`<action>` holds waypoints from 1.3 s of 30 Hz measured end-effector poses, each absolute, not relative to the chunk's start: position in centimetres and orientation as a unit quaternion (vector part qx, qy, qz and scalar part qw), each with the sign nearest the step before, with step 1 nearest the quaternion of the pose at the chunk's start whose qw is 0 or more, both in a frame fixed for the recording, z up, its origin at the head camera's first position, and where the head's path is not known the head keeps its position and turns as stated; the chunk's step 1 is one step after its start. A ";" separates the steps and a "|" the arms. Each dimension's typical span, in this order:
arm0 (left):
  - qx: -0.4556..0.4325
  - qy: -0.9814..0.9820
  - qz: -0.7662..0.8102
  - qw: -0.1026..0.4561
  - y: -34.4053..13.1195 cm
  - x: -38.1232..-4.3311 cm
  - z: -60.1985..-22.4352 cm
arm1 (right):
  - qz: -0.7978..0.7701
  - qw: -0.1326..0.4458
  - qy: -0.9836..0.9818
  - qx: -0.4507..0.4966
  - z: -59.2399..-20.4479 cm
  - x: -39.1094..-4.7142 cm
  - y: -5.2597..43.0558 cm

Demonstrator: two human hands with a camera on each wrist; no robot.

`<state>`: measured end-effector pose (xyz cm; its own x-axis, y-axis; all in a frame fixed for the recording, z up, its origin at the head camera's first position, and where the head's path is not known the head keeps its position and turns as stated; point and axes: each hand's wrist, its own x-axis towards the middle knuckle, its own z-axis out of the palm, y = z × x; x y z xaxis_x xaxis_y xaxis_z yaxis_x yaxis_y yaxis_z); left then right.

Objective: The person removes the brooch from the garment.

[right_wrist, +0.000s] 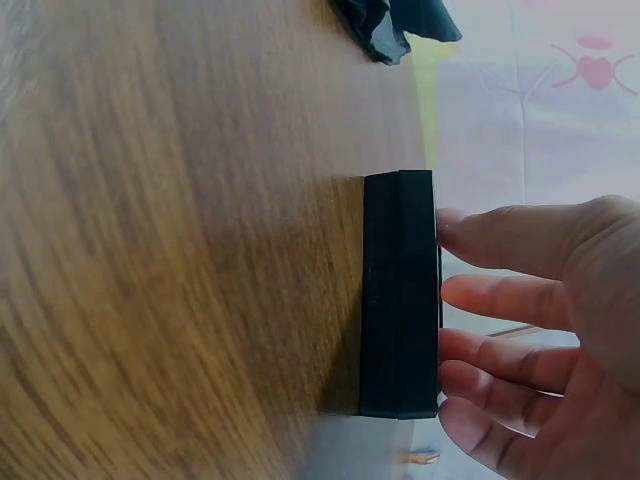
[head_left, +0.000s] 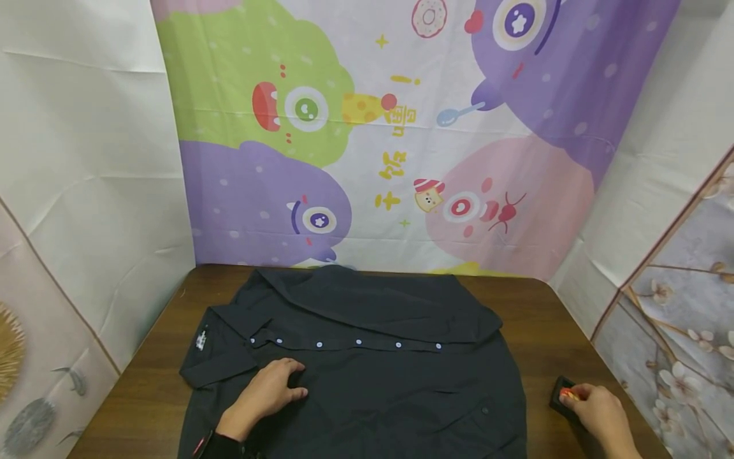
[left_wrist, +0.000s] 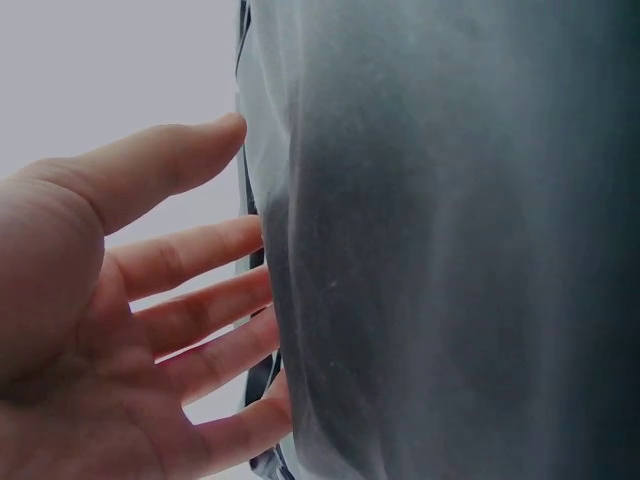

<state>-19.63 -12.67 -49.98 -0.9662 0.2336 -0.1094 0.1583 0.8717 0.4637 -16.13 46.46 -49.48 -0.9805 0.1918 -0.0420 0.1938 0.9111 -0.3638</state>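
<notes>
A black button-up shirt (head_left: 367, 389) lies spread on the wooden table, its collar to the left and a row of white buttons across it. Over its left part rests my left hand (head_left: 269, 392), thumb and fingers loosely spread, with fingertips (left_wrist: 265, 290) right at the cloth. At the right, my right hand (head_left: 602, 411) reaches into a small black box (right_wrist: 400, 295). A small orange-red thing (head_left: 569, 394) shows at the fingertips in the head view. The box's wall hides the tips in the right wrist view, so I cannot tell whether they pinch it.
The brown wooden table (head_left: 550, 344) has rounded far corners. Behind it hangs a cartoon-printed cloth (head_left: 373, 242). White sheets (head_left: 97, 140) and floral panels (head_left: 688, 306) stand close along both sides. A white label (head_left: 201, 339) shows inside the shirt's collar.
</notes>
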 end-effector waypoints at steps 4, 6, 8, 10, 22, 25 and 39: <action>0.101 0.963 0.236 0.084 -12.6 -19.6 -50.0 | -0.189 -0.001 0.977 0.099 -49.5 -16.1 46.4; 0.103 0.963 0.233 0.083 -12.6 -19.6 -50.0 | -0.191 -0.003 0.976 0.100 -49.5 -16.1 46.4; 0.102 0.963 0.234 0.082 -12.6 -19.5 -49.9 | -0.195 -0.001 0.975 0.102 -49.5 -16.1 46.4; 0.104 0.964 0.233 0.081 -12.6 -19.5 -49.9 | -0.197 0.002 0.975 0.105 -49.5 -16.1 46.4; 0.106 0.964 0.232 0.072 -12.6 -19.3 -49.9 | -0.204 0.003 0.973 0.106 -49.6 -15.9 46.5; 0.108 0.964 0.232 0.067 -12.6 -19.3 -49.9 | -0.205 -0.002 0.973 0.105 -49.6 -15.9 46.4; 0.104 0.962 0.240 0.081 -12.8 -19.5 -50.0 | -0.205 -0.004 0.973 0.109 -49.4 -15.6 45.9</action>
<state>-19.50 -12.80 -50.03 -0.9651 0.2392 -0.1066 0.1611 0.8632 0.4784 -15.64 45.91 -49.40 -0.9761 0.2143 -0.0369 0.2110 0.8924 -0.3988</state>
